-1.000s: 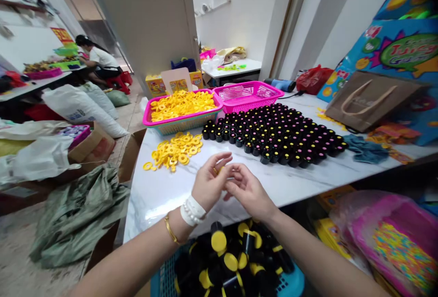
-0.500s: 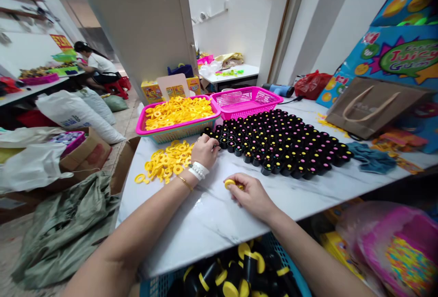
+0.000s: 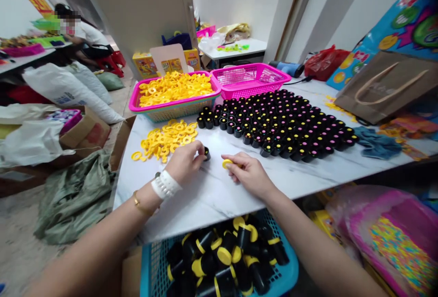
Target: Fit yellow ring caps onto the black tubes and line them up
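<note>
My left hand [image 3: 185,164] is closed on a small black canister [image 3: 207,153], just above or on the white marbled table [image 3: 205,196]. A round yellow cap [image 3: 226,164] sits between the thumb and fingers of my right hand [image 3: 250,174], a short way to the right of the canister. Beyond both hands stand rows of black canisters [image 3: 273,126] with yellow or pink dots in their tops. Left of them lies a loose pile of yellow ring-shaped pieces [image 3: 167,139].
A pink basket [image 3: 135,101] heaped with yellow pieces stands at the back left, beside another pink basket [image 3: 251,80]. Below the table edge, a blue basket [image 3: 146,265] holds capped black canisters. A brown paper bag [image 3: 383,87] and a blue cloth [image 3: 378,144] lie right.
My left hand has come back from the rows toward me with a black canister in it. My right hand still holds the yellow cap. The camera view has tilted down.
</note>
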`<action>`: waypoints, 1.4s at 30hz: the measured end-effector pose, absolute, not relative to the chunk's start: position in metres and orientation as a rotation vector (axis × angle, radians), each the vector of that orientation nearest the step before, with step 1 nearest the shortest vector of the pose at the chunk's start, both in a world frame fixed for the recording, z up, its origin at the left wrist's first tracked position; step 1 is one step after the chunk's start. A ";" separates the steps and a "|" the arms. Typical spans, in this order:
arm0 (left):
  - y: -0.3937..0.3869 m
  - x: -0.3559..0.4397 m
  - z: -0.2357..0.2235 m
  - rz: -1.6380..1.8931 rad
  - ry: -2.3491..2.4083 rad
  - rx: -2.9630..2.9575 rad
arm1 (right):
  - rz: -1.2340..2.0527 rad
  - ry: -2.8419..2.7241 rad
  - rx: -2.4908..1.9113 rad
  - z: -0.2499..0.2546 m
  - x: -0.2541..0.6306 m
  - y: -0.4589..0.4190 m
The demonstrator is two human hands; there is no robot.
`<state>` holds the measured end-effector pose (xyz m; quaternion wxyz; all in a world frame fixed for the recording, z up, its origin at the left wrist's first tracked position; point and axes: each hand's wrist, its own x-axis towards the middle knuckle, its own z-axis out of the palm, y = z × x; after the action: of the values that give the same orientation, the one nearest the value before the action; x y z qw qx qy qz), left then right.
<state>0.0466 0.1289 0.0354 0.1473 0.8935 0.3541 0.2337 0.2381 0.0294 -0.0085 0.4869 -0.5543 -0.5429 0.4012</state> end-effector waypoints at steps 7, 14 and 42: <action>0.103 0.034 0.007 0.863 1.134 2.199 | 0.794 -1.574 -1.437 -0.001 0.235 0.036; 0.110 0.034 0.004 0.777 0.944 2.360 | 1.267 -1.310 -1.325 0.030 0.223 0.049; 0.105 0.038 0.006 0.636 1.122 2.388 | 1.330 -1.172 -1.304 0.019 0.205 0.077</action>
<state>0.0375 0.1049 0.0061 0.2122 0.8599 0.4041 0.2288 0.2047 0.0766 0.0189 0.4534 -0.5282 -0.4745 0.5388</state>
